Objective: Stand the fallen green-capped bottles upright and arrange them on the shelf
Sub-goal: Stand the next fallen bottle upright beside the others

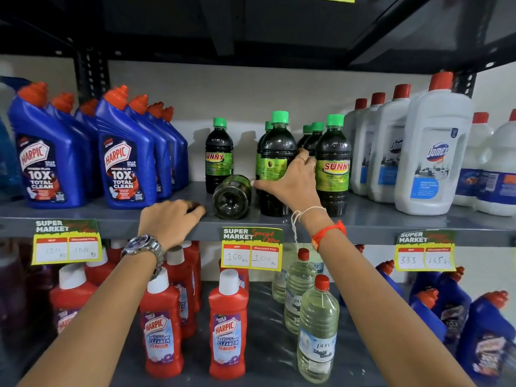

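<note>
— Where is the fallen bottle (231, 197) found?
— On the grey shelf (391, 222), base outward, beside an upright bottle (276, 163) grasped by the right hand (290, 180).
— And the left hand (170, 222)?
— Laid empty on the shelf edge, fingers (199, 210) loosely curled.

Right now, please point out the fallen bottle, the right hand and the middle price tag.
fallen bottle (231, 197), head view, on its round base facing the camera
right hand (293, 181), head view, on the back of the hand
middle price tag (252, 248), head view, on its centre

One dark green-capped bottle (232, 197) fallen, base outward, beside upright green-capped bottles (277, 163) on grey shelf (111, 219).
</note>
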`<state>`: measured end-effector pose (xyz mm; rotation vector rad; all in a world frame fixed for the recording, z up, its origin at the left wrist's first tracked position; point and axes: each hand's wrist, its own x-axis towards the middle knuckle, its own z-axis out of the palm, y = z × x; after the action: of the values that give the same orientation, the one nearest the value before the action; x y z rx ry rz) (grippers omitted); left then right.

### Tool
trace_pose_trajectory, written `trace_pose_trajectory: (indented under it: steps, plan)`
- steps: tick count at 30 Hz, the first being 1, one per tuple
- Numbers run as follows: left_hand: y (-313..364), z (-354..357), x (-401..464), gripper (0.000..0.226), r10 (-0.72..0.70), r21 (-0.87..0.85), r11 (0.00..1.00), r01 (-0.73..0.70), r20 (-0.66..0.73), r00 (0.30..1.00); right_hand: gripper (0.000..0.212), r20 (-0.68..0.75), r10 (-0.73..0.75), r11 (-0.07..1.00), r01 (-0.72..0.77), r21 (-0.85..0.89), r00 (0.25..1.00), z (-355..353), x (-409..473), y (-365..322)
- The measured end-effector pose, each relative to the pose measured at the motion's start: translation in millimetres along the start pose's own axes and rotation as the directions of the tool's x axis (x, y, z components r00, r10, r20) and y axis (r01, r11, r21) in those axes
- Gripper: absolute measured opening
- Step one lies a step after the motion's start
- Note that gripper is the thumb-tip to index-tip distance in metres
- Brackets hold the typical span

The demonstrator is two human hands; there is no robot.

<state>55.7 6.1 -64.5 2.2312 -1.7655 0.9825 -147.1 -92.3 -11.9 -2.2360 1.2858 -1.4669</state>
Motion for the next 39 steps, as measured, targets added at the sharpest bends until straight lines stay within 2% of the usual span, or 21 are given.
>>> trace_pose_trajectory:
  steps: [2,4,6,7,9,11,12,14,17,19,21,25,28,30,32,33,35,37,39]
  plan:
    - [0.6,-0.2,-0.4,0.053,0.003,0.011,1.0,-0.003,0.008,1.0,0.124,-0.056,-0.012,0.997,0.008,-0.071,0.998,1.3,-4.0,-0.8]
    - [0.9,0.5,0.4,0.054,-0.022,-0.026,0.999,0.022,0.009,1.0,0.12,-0.069,-0.019,0.999,0.016,-0.052,0.997,0.3,-3.6,-1.3]
    - [1.1,0.5,1.5,0.049,-0.046,-0.053,0.998,0.046,0.008,0.999,0.117,-0.021,0.046,0.994,-0.044,0.097,0.999,-0.2,3.4,2.3]
    - [1.5,0.1,1.6,0.047,-0.047,-0.056,0.997,0.047,0.004,0.999,0.114,0.048,0.103,0.972,-0.111,0.207,0.994,-1.7,6.3,4.0]
    - [2.4,-2.2,0.4,0.044,-0.044,-0.051,0.998,0.044,0.003,0.999,0.104,0.2,0.182,0.872,-0.252,0.42,0.963,-1.6,10.5,9.7]
    - [3.5,-5.3,-1.0,0.043,-0.051,-0.056,0.997,0.051,0.0,0.999,0.086,0.263,0.175,0.779,-0.297,0.552,0.949,0.9,13.2,18.3]
    - [4.3,-6.3,-1.5,0.043,-0.056,-0.062,0.997,0.056,-0.001,0.998,0.081,0.265,0.162,0.771,-0.289,0.567,0.951,1.1,12.3,19.9]
    - [5.6,-7.9,-1.8,0.043,-0.063,-0.058,0.996,0.063,-0.008,0.998,0.092,0.239,0.145,0.821,-0.252,0.512,0.96,1.1,7.1,17.9]
    - [4.8,-6.4,-1.3,0.042,-0.045,-0.024,0.999,0.044,-0.026,0.999,0.119,0.052,0.061,0.98,-0.07,0.188,0.997,6.7,-4.4,13.4]
    - [3.8,-4.9,-1.6,0.04,-0.035,-0.014,0.999,0.035,-0.028,0.999,0.12,-0.038,0.017,0.997,-0.014,0.078,0.999,8.6,-8.2,11.3]
    - [4.0,-4.9,-2.4,0.041,-0.04,-0.025,0.999,0.039,-0.026,0.999,0.111,-0.044,0.059,0.99,-0.053,0.133,0.997,9.3,-1.5,14.3]
    - [4.2,-6.0,-1.6,0.042,-0.075,-0.074,0.995,0.073,-0.022,0.997,0.083,0.173,0.221,0.842,-0.278,0.463,0.96,7.7,10.7,25.8]
    - [2.9,-1.7,-0.2,0.046,-0.051,-0.051,0.997,0.049,-0.03,0.998,0.07,0.212,0.207,0.795,-0.291,0.532,0.955,6.9,11.1,28.4]
    - [2.8,-1.0,0.3,0.048,-0.062,-0.065,0.996,0.06,-0.021,0.998,0.072,0.171,0.187,0.852,-0.246,0.461,0.967,5.2,6.0,22.9]
    - [3.7,-3.1,0.0,0.052,-0.077,-0.086,0.993,0.077,-0.005,0.997,0.093,0.061,0.127,0.956,-0.138,0.257,0.99,5.8,-2.2,14.6]
    - [4.0,-3.9,-0.4,0.062,-0.074,-0.1,0.992,0.074,-0.001,0.997,0.103,-0.001,0.088,0.986,-0.087,0.143,0.996,8.2,-6.4,11.4]
    - [3.2,-4.6,-1.6,0.075,-0.06,-0.105,0.993,0.059,-0.006,0.998,0.113,-0.088,0.038,0.999,-0.04,-0.023,0.995,11.0,-13.4,5.8]
    - [2.5,-5.1,-2.5,0.059,-0.045,-0.067,0.997,0.045,-0.001,0.999,0.113,-0.116,0.033,0.997,-0.042,-0.069,0.993,10.8,-13.6,3.8]
    - [4.0,-6.8,-3.0,0.048,-0.036,-0.043,0.998,0.036,0.0,0.999,0.108,-0.091,0.064,0.998,-0.064,-0.007,0.994,8.4,-11.7,3.5]
